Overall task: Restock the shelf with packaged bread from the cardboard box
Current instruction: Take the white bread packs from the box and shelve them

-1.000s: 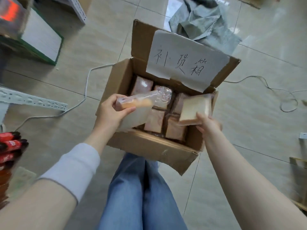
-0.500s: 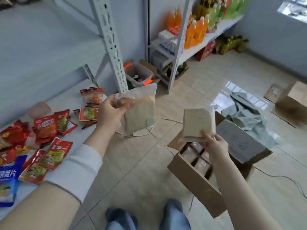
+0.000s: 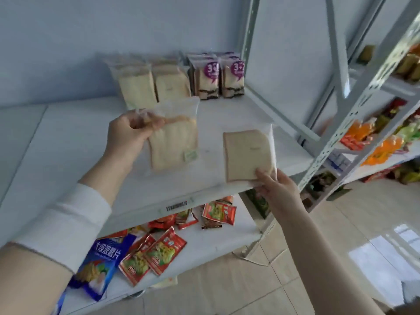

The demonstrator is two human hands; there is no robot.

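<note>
**Packaged bread (image 3: 175,146) at the white shelf (image 3: 75,142) — one pack in each hand**

The left hand's (image 3: 129,133) fingers are curled, and with the thumb they pinch the clear top flap of the left pack (image 3: 175,153). It hangs down from that grip with its broad face to the camera and a small pale label near its lower right corner. The right hand's (image 3: 276,189) thumb presses on the lower right corner of the right pack (image 3: 247,153), with the fingers hidden behind it. This pack stands upright from the pinch, just beside the left one but not touching it.

Both packs are over the front half of the shelf, and whether either touches the board cannot be told. At the back of the shelf, plain bread packs (image 3: 154,85) stand in rows against the wall, and purple-labelled packs (image 3: 219,78) stand just to their right. A barcode label (image 3: 176,206) sits on the shelf's front edge.

A white sleeve (image 3: 66,226) covers the left forearm. On the lower shelf (image 3: 216,237) lie red snack sachets (image 3: 159,255) and a blue chip bag (image 3: 100,262). Past the perforated upright (image 3: 354,114), a neighbouring rack carries orange bottles (image 3: 384,148).
</note>
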